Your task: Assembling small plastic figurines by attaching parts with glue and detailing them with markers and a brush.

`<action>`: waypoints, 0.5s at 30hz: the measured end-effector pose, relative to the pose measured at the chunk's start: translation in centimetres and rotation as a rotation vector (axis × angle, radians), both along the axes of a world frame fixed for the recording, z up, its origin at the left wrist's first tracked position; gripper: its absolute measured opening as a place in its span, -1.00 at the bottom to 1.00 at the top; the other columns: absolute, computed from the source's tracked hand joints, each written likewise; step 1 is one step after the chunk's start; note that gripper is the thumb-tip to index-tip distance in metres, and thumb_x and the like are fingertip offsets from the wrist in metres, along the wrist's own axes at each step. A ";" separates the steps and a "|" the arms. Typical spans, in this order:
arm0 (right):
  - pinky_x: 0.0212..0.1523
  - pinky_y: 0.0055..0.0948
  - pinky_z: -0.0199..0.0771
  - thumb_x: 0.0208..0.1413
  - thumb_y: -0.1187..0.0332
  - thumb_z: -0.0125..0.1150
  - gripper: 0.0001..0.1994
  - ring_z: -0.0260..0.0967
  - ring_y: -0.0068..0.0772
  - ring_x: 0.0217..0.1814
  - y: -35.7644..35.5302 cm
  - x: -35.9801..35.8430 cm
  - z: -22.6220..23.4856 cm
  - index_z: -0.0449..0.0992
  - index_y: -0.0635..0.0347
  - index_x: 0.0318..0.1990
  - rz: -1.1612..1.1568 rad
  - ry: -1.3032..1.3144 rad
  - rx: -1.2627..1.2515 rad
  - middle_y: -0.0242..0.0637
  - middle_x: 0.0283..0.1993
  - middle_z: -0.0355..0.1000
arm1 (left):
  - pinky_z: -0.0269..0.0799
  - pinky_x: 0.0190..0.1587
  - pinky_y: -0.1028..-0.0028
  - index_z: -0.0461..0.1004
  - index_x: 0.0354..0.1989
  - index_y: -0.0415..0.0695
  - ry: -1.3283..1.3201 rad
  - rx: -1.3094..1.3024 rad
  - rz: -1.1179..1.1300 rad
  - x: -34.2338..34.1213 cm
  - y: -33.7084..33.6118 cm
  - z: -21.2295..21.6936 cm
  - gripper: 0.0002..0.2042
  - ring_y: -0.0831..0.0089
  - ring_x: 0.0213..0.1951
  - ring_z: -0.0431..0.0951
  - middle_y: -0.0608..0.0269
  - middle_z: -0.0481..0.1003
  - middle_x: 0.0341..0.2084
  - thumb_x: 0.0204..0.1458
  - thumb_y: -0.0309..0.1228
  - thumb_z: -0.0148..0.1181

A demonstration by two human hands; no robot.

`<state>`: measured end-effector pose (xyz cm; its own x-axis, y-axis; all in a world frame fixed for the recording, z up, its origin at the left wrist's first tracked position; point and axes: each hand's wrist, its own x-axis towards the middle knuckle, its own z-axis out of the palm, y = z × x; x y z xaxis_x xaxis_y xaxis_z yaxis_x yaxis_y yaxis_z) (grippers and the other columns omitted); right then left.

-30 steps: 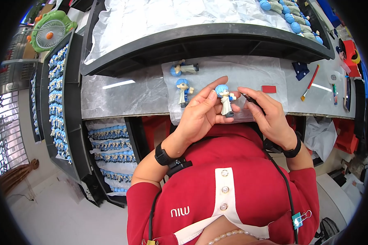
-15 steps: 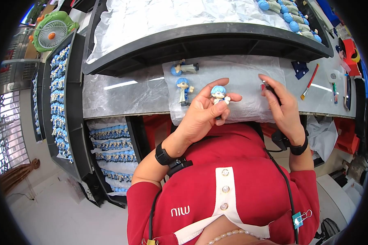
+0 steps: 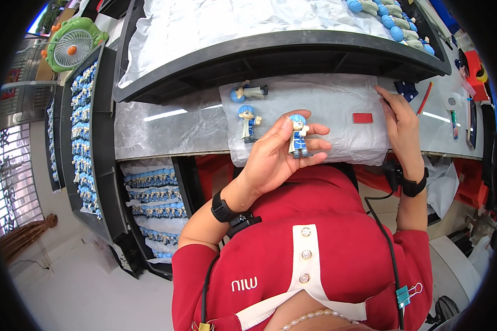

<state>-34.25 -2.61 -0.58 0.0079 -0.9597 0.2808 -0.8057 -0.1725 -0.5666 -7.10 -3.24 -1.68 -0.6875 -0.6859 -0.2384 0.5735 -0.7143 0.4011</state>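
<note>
My left hand (image 3: pixel 276 151) is closed around a small toy figurine (image 3: pixel 299 138) with light blue hair and blue-and-white clothes. The figurine faces up between thumb and fingers, above the near edge of white sheet paper (image 3: pixel 315 99). Two more such figurines lie on the paper left of this hand: one upright in view (image 3: pixel 248 124), the other sideways (image 3: pixel 249 92). My right hand (image 3: pixel 398 118) is at the paper's right edge, its fingers apart with nothing visible in them. Left of it lies a flat red rectangle (image 3: pixel 363 118). A dark blue cloth (image 3: pixel 406 90) is partly behind its fingers.
A large black tray (image 3: pixel 281 52) lined with white paper stands beyond, with several figurines at its right end. Black trays (image 3: pixel 102 132) full of figurines stand at left. A red-handled brush (image 3: pixel 425 98), partly covered, lies at right. A green fan (image 3: pixel 72 47) stands far left.
My right hand has moved right, and the dark thing it held no longer shows. The red rectangle is uncovered. In my left hand the figurine now shows its whole body, with the fingers spread.
</note>
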 end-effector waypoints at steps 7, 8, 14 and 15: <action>-0.06 -0.33 0.29 -0.04 0.55 0.08 -0.69 0.32 -0.09 -0.10 -0.3 -0.2 0.3 0.45 0.21 -0.07 -0.058 0.239 -0.121 -0.12 -0.14 0.38 | 0.33 0.10 0.14 0.08 0.14 -0.22 -0.108 -0.003 0.019 -0.4 0.0 0.7 -0.62 0.00 0.10 0.32 -0.20 0.26 0.04 0.25 -0.25 -0.32; -0.05 -0.33 0.29 -0.05 0.53 0.11 -0.68 0.31 -0.10 -0.09 0.1 0.6 1.0 0.45 0.21 -0.07 -0.010 0.140 -0.119 -0.13 -0.12 0.38 | 0.31 0.11 0.15 0.10 0.14 -0.22 -0.078 0.010 0.023 -0.4 -0.1 0.6 -0.62 0.02 0.10 0.32 -0.16 0.28 0.03 0.24 -0.26 -0.28; 0.08 -0.25 0.21 -0.35 0.26 0.44 -0.26 0.20 -0.09 0.09 1.1 6.6 2.3 0.28 0.20 0.11 0.493 -0.234 -0.011 -0.14 0.03 0.28 | 0.30 0.12 0.22 0.13 0.15 -0.22 -0.018 -0.070 0.057 0.0 0.2 -0.6 -0.60 0.18 0.05 0.35 0.05 0.33 -0.05 0.19 -0.29 -0.12; 0.10 -0.23 0.19 -0.38 0.24 0.46 -0.21 0.19 -0.09 0.10 1.2 7.3 1.8 0.26 0.21 0.12 0.535 -0.278 -0.029 -0.14 0.04 0.27 | 0.30 0.11 0.24 0.12 0.16 -0.21 -0.001 -0.103 0.041 0.0 0.1 -0.6 -0.58 0.23 0.02 0.36 0.09 0.33 -0.08 0.18 -0.29 -0.08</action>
<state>-26.93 -1.39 1.26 0.4102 -0.8346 0.3676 -0.4247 -0.5315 -0.7329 -7.09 -3.10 -2.27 -0.6584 -0.7342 -0.1657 0.6009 -0.6453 0.4718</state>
